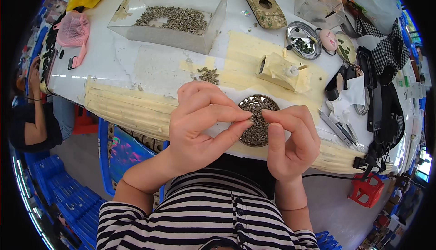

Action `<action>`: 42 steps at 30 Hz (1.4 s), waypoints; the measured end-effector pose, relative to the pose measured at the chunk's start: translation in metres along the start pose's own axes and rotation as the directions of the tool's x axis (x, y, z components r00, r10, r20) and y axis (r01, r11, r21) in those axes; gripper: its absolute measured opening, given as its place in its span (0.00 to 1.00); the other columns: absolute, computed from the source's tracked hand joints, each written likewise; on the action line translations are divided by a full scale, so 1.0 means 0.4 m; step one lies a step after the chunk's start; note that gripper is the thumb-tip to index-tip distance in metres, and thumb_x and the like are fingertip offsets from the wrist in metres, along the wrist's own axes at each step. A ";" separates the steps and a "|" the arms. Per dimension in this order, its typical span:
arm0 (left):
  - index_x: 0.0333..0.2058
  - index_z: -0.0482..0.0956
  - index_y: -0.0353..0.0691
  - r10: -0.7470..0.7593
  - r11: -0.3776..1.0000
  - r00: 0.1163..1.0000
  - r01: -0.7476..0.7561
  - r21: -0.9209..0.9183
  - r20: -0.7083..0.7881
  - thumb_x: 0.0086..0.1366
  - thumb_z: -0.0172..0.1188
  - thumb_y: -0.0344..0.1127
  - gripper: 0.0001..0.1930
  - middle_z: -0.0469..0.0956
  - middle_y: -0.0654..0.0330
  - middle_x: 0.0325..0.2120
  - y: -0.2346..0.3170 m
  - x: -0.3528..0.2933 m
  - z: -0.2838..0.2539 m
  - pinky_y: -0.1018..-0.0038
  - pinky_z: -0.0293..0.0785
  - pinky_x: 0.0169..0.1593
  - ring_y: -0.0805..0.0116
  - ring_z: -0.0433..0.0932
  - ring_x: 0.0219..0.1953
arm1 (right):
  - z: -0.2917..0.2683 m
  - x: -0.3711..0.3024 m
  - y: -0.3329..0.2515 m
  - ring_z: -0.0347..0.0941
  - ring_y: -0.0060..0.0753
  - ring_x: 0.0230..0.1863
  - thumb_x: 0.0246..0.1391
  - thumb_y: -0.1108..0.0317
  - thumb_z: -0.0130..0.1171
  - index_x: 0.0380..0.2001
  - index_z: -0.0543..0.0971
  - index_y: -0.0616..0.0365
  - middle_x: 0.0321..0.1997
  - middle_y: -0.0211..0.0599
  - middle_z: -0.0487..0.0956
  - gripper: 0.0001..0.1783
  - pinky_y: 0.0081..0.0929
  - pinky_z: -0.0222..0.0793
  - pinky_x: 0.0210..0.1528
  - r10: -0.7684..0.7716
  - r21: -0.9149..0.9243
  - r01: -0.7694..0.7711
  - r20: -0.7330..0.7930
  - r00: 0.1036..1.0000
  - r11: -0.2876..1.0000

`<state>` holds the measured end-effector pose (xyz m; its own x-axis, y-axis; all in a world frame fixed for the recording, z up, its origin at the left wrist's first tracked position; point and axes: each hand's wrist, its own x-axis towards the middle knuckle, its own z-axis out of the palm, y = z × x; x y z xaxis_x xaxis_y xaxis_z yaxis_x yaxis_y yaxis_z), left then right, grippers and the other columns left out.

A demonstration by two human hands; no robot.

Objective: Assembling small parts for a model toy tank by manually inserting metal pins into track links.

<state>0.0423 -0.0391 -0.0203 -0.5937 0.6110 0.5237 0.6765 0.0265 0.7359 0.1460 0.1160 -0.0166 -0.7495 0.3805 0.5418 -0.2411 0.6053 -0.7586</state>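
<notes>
Above a round metal dish heaped with small grey metal parts, both my hands are raised close together. My left hand pinches thumb against index finger at the dish's left side; anything between the tips is too small to make out. Across from it, my right hand is curled, its index fingertip over the parts and its thumb close by. Whatever that hand holds is hidden or too tiny to name. A loose little pile of similar parts lies on the table beyond my left hand.
A clear plastic box with more parts stands at the far left. A taped block with a small white bottle, a metal plate of dark bits, a camouflage case, tweezers and black straps lie on the right.
</notes>
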 end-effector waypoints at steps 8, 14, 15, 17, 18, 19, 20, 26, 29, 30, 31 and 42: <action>0.31 0.86 0.46 -0.049 0.999 0.998 0.050 0.018 -0.049 0.46 0.74 0.28 0.11 0.79 0.69 0.29 0.007 -0.013 0.002 0.70 0.61 0.46 0.69 0.74 0.36 | 0.007 0.008 -0.004 0.71 0.32 0.24 0.44 0.76 0.67 0.30 0.84 0.62 0.25 0.35 0.79 0.07 0.24 0.65 0.28 -0.071 0.002 0.071 0.058 0.996 0.997; 0.33 0.84 0.42 0.005 0.999 0.999 -0.006 0.047 0.037 0.46 0.73 0.25 0.13 0.79 0.64 0.31 0.008 -0.014 -0.004 0.69 0.64 0.45 0.64 0.73 0.35 | -0.002 0.007 -0.006 0.71 0.32 0.24 0.45 0.77 0.66 0.30 0.84 0.62 0.24 0.36 0.79 0.06 0.25 0.64 0.28 -0.046 -0.010 0.047 0.040 0.998 0.999; 0.33 0.84 0.42 0.010 0.997 0.997 -0.015 0.079 0.072 0.46 0.73 0.26 0.12 0.79 0.65 0.31 0.010 -0.013 -0.004 0.69 0.63 0.45 0.64 0.73 0.35 | -0.002 0.006 -0.005 0.71 0.32 0.24 0.45 0.77 0.66 0.30 0.84 0.62 0.24 0.36 0.79 0.06 0.25 0.65 0.28 -0.035 -0.016 0.035 0.029 0.999 0.999; 0.32 0.84 0.43 0.016 0.989 0.990 -0.036 0.143 0.141 0.47 0.73 0.27 0.12 0.79 0.66 0.31 0.019 -0.005 -0.006 0.68 0.60 0.47 0.65 0.73 0.36 | -0.002 0.004 -0.005 0.71 0.32 0.24 0.45 0.77 0.66 0.29 0.84 0.62 0.24 0.36 0.79 0.06 0.25 0.65 0.28 -0.015 -0.023 0.016 0.013 1.000 1.000; 0.32 0.84 0.43 0.010 0.986 0.989 -0.034 0.161 0.150 0.47 0.73 0.28 0.12 0.79 0.66 0.31 0.023 -0.003 -0.007 0.68 0.59 0.47 0.65 0.73 0.36 | -0.001 0.004 -0.005 0.71 0.32 0.24 0.45 0.77 0.66 0.29 0.84 0.62 0.24 0.36 0.79 0.06 0.25 0.65 0.28 -0.010 -0.019 0.010 0.010 1.000 1.000; 0.32 0.84 0.44 0.003 0.983 0.987 -0.032 0.180 0.158 0.47 0.72 0.29 0.11 0.79 0.66 0.31 0.025 -0.001 -0.008 0.68 0.59 0.47 0.65 0.73 0.36 | 0.000 0.004 -0.005 0.71 0.33 0.24 0.45 0.77 0.66 0.29 0.84 0.62 0.24 0.36 0.79 0.05 0.25 0.65 0.28 -0.004 -0.015 0.004 0.006 1.000 1.000; 0.32 0.84 0.44 -0.004 0.980 0.986 -0.030 0.198 0.166 0.47 0.72 0.29 0.11 0.79 0.67 0.30 0.027 0.001 -0.010 0.68 0.58 0.47 0.65 0.73 0.37 | 0.000 0.004 -0.006 0.71 0.33 0.24 0.45 0.77 0.66 0.29 0.84 0.62 0.24 0.36 0.79 0.05 0.25 0.65 0.28 0.001 -0.016 -0.001 0.012 1.000 1.000; 0.30 0.84 0.44 -0.018 0.824 1.000 0.006 0.567 0.015 0.49 0.71 0.31 0.08 0.75 0.67 0.26 -0.044 0.047 -0.070 0.69 0.57 0.46 0.68 0.72 0.35 | -0.006 0.005 -0.008 0.71 0.33 0.24 0.44 0.77 0.66 0.28 0.83 0.62 0.24 0.36 0.78 0.05 0.26 0.64 0.27 -0.001 -0.030 0.001 0.013 1.000 1.000; 0.30 0.84 0.44 -0.045 0.821 0.995 -0.012 0.570 0.087 0.50 0.70 0.31 0.06 0.73 0.68 0.25 -0.041 0.054 -0.063 0.69 0.57 0.46 0.68 0.70 0.34 | -0.003 0.010 -0.008 0.71 0.32 0.24 0.44 0.77 0.67 0.28 0.83 0.62 0.24 0.36 0.78 0.05 0.25 0.64 0.27 -0.016 -0.023 0.016 0.023 1.000 1.000; 0.30 0.84 0.44 -0.045 0.818 0.995 -0.017 0.575 0.094 0.50 0.69 0.31 0.06 0.73 0.68 0.25 -0.043 0.055 -0.061 0.69 0.57 0.46 0.68 0.70 0.34 | -0.004 0.011 -0.009 0.70 0.32 0.24 0.43 0.77 0.67 0.28 0.83 0.62 0.23 0.36 0.78 0.05 0.25 0.64 0.27 -0.016 -0.027 0.016 0.026 1.000 1.000; 0.29 0.84 0.44 -0.045 0.814 0.994 -0.022 0.580 0.101 0.50 0.69 0.31 0.06 0.72 0.68 0.25 -0.046 0.057 -0.059 0.69 0.57 0.46 0.68 0.70 0.34 | -0.005 0.011 -0.009 0.70 0.32 0.24 0.43 0.77 0.67 0.27 0.83 0.62 0.23 0.36 0.78 0.05 0.25 0.64 0.27 -0.016 -0.031 0.017 0.028 0.999 0.999; 0.32 0.79 0.37 -0.103 0.990 0.981 0.085 0.111 0.162 0.57 0.66 0.27 0.05 0.75 0.65 0.29 -0.024 0.071 -0.070 0.73 0.62 0.46 0.70 0.72 0.34 | 0.000 0.010 -0.005 0.72 0.32 0.25 0.41 0.78 0.69 0.30 0.84 0.61 0.24 0.35 0.78 0.09 0.24 0.65 0.27 -0.023 -0.041 0.023 -0.002 1.000 0.999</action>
<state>0.0067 -0.0440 -0.0005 -0.5816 0.7250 0.3690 0.6677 0.1663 0.7256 0.1435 0.1165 -0.0129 -0.7426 0.3679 0.5596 -0.2328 0.6416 -0.7308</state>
